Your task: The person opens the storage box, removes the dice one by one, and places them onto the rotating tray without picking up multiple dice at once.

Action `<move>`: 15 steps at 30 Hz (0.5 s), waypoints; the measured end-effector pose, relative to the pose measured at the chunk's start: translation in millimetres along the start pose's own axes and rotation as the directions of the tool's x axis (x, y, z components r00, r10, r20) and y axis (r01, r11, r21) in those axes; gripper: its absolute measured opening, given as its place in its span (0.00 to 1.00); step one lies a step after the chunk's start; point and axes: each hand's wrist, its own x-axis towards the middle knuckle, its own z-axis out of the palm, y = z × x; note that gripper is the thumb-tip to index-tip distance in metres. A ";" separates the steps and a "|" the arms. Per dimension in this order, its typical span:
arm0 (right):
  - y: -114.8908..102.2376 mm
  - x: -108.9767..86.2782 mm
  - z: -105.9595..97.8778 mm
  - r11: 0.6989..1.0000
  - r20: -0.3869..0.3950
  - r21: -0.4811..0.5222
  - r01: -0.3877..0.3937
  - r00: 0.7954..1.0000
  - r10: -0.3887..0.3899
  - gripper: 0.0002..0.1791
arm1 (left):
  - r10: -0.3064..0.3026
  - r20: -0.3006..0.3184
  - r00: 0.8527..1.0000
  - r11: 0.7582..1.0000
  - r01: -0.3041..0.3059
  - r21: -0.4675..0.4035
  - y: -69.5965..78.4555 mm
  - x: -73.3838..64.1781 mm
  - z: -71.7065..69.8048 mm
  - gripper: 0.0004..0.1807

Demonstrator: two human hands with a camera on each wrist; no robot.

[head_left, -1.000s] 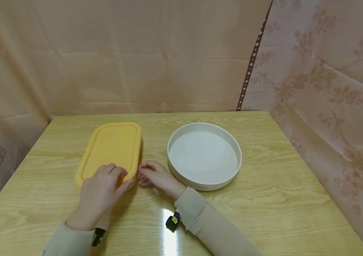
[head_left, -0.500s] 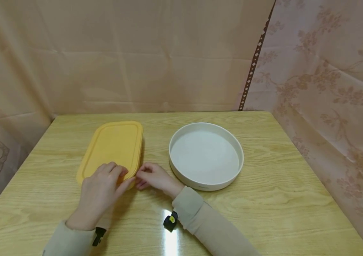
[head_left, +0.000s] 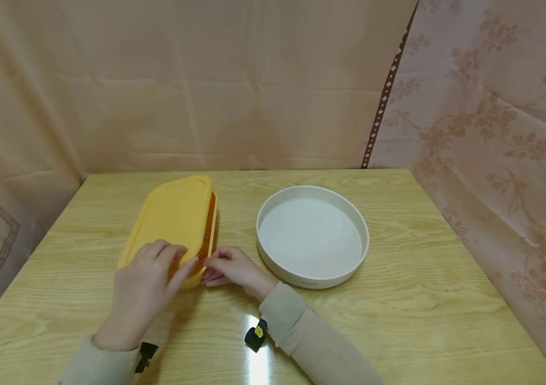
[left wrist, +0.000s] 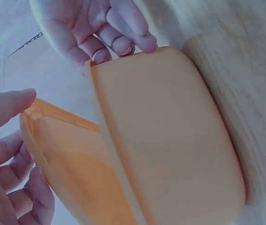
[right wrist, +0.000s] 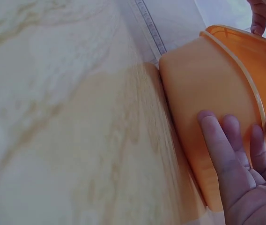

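Note:
A yellow-orange lid is raised along its right side over a rectangular plastic container of the same colour. My left hand pinches the lid's near right corner between thumb and fingers. At the container's near right corner, my right hand holds the rim, its fingers against the outer wall in the right wrist view. Through the gap, brownish contents show along the right side; the lid hides the rest. To the right stands a round white shallow dish with a low rim.
A wood-grain table bears both vessels. Beige curtains hang behind it, and a floral pink cloth drapes down the right side. Black camera straps show at the wrists.
The lid was lying flat on the container; now its right side is lifted and tilted, exposing the inside. My right hand has come left to the container's corner.

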 end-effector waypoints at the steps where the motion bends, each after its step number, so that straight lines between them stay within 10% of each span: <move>1: 0.2 -0.4 0.2 1.000 0.000 0.001 0.001 1.000 -0.001 0.07 | 0.002 -0.008 1.000 1.000 -0.002 0.001 0.0 0.2 -0.9 0.21; 7: 0.4 -1.6 1.3 1.000 -0.001 0.024 -0.003 1.000 0.003 0.07 | -0.012 -0.063 0.998 1.000 0.012 0.008 0.2 2.2 -7.5 0.42; 15: -0.7 -1.7 1.4 0.999 0.011 0.030 -0.013 1.000 0.013 0.08 | -0.131 -0.085 0.988 0.991 0.129 -0.028 -3.6 4.9 -22.6 0.21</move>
